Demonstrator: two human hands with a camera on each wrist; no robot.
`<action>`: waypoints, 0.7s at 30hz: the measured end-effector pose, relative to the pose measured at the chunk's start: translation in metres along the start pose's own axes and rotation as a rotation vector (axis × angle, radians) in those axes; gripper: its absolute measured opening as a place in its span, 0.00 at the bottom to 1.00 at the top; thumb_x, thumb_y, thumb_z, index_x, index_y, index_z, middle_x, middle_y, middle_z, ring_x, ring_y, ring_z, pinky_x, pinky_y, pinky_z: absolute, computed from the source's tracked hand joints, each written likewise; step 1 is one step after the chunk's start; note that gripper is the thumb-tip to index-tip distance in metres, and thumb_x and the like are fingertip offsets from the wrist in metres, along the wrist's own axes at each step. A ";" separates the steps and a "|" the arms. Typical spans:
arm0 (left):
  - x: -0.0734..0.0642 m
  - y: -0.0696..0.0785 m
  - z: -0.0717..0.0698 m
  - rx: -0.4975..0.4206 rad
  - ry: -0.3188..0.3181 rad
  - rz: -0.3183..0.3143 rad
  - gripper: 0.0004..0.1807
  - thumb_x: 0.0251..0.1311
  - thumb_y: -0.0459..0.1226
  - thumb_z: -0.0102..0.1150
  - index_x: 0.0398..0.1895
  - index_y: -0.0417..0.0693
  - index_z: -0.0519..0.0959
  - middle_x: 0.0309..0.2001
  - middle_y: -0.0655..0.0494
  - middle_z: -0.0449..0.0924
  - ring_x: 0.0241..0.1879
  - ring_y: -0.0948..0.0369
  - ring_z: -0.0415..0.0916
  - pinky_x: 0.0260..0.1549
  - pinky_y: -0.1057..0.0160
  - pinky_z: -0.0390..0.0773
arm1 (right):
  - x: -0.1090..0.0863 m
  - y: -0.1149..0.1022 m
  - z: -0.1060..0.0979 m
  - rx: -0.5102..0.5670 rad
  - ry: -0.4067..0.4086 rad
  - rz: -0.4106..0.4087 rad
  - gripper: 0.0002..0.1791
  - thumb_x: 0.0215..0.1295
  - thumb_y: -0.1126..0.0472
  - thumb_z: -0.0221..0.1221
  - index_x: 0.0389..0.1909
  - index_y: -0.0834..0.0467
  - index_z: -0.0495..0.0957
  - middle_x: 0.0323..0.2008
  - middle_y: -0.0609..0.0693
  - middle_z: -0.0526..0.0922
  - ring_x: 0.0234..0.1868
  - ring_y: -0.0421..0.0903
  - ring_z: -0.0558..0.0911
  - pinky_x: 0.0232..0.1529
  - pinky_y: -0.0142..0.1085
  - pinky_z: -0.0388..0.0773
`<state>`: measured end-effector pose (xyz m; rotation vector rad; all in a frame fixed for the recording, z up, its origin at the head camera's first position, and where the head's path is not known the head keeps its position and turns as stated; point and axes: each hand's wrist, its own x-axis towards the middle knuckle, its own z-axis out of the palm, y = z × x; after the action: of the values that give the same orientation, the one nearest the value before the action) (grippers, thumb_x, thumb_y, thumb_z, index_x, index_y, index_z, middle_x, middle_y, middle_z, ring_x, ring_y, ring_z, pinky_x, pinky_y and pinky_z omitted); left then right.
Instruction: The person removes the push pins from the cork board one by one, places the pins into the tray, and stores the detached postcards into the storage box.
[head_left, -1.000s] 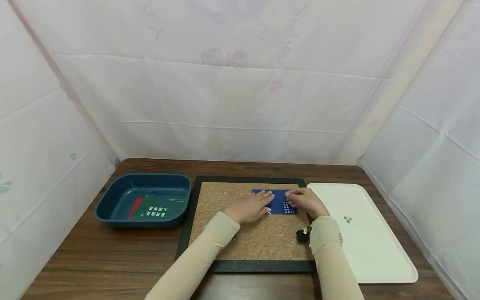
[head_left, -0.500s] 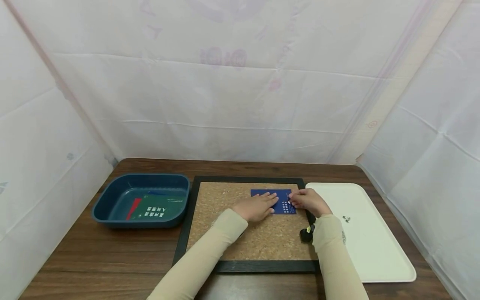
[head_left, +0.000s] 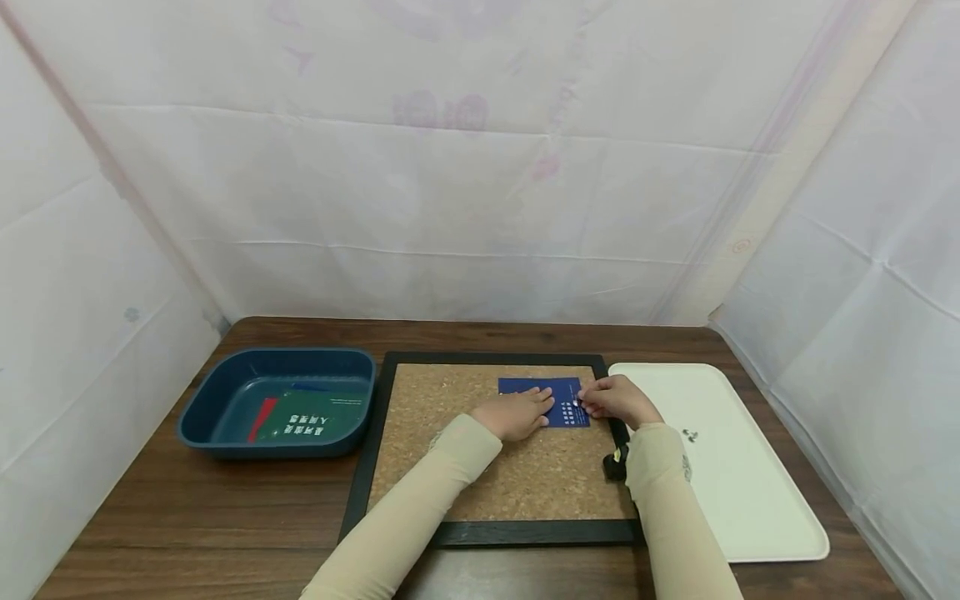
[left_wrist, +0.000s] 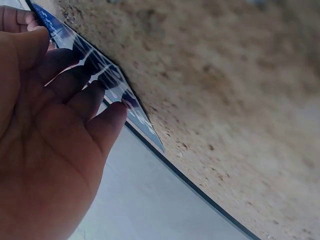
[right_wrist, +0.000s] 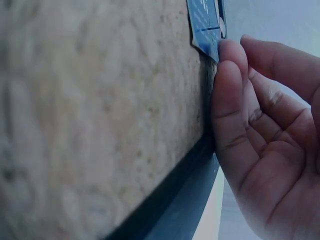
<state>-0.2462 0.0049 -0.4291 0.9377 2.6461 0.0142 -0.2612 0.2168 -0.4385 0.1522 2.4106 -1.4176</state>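
Note:
A blue card (head_left: pixel 562 392) with white print lies on the cork board (head_left: pixel 420 450), near its upper right corner. My left hand (head_left: pixel 512 415) rests on the card's left part, fingers nearly straight, pressing it down; in the left wrist view my left hand (left_wrist: pixel 55 130) hides part of the card (left_wrist: pixel 107 75). At the card's right edge, my right hand (head_left: pixel 621 402) has its fingertips brought together. In the right wrist view a small thumbtack (right_wrist: pixel 221 27) stands with its thin shaft towards the card (right_wrist: pixel 202 22), right at the fingertips of my right hand (right_wrist: pixel 272 120), which pinches it.
Right of the board is a white tray (head_left: pixel 738 475) with several small metal tacks (head_left: pixel 690 435). A dark blue basin (head_left: pixel 202 417) at left holds a green and red card (head_left: pixel 315 417). The board's black frame (head_left: pixel 525 533) borders the cork. White sheeting surrounds the wooden table (head_left: pixel 187 508).
My left hand has slid a little to the right over the card. My right fingertips have shifted slightly towards the card's right edge. The whole head view has drifted a little.

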 end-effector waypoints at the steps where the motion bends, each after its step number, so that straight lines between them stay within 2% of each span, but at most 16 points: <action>1: 0.000 0.000 -0.001 -0.002 -0.005 -0.005 0.27 0.75 0.49 0.36 0.75 0.59 0.56 0.76 0.65 0.49 0.75 0.65 0.48 0.71 0.60 0.58 | 0.000 -0.001 0.000 -0.006 -0.004 -0.008 0.14 0.67 0.62 0.57 0.44 0.71 0.80 0.26 0.48 0.81 0.26 0.38 0.78 0.32 0.29 0.80; 7: 0.000 -0.002 -0.001 -0.004 -0.017 0.002 0.27 0.75 0.48 0.35 0.75 0.58 0.54 0.76 0.64 0.47 0.75 0.65 0.46 0.71 0.61 0.57 | 0.001 -0.001 0.002 -0.058 -0.014 -0.039 0.14 0.65 0.63 0.59 0.43 0.71 0.81 0.23 0.46 0.80 0.25 0.36 0.78 0.31 0.28 0.80; 21: 0.005 -0.001 0.002 -0.030 -0.007 0.001 0.26 0.75 0.47 0.36 0.75 0.58 0.55 0.76 0.63 0.49 0.75 0.64 0.47 0.71 0.61 0.58 | 0.003 -0.003 0.002 -0.139 -0.010 0.001 0.11 0.62 0.64 0.61 0.38 0.69 0.82 0.22 0.48 0.81 0.23 0.37 0.78 0.29 0.30 0.81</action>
<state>-0.2496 0.0067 -0.4323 0.9283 2.6318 0.0513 -0.2642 0.2133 -0.4382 0.1115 2.4900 -1.2421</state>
